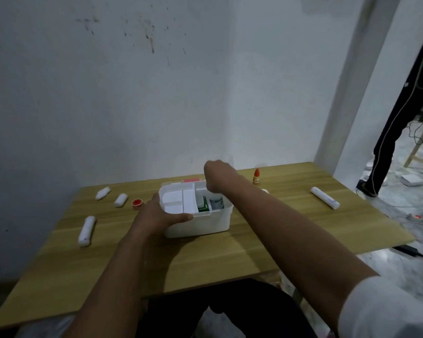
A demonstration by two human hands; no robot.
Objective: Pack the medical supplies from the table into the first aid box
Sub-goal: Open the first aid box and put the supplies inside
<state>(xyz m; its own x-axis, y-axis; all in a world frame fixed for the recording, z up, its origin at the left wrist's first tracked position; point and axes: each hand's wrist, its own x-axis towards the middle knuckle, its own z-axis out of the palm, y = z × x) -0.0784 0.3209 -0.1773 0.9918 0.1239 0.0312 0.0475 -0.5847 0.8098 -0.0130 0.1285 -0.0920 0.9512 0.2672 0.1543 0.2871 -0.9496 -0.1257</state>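
Note:
The white first aid box [205, 224] stands open in the middle of the wooden table [230, 254]. My left hand [156, 214] grips its near left corner. Over the box's right compartment, my right hand [217, 175] is closed on the top of a white bottle [216, 202] that stands inside. A green packet [204, 204] lies in the box beside the bottle. On the table lie white rolls at the left [86, 231], [121, 200], [103, 193], a small red-lidded jar [137, 203], a red-capped dropper bottle [256, 176] and a long white roll at the right [324, 197].
A white wall rises just behind the table. A person in dark trousers [386, 147] stands on the floor at the right, among cables and a wooden frame [420, 142]. The table's right edge drops off near the long roll.

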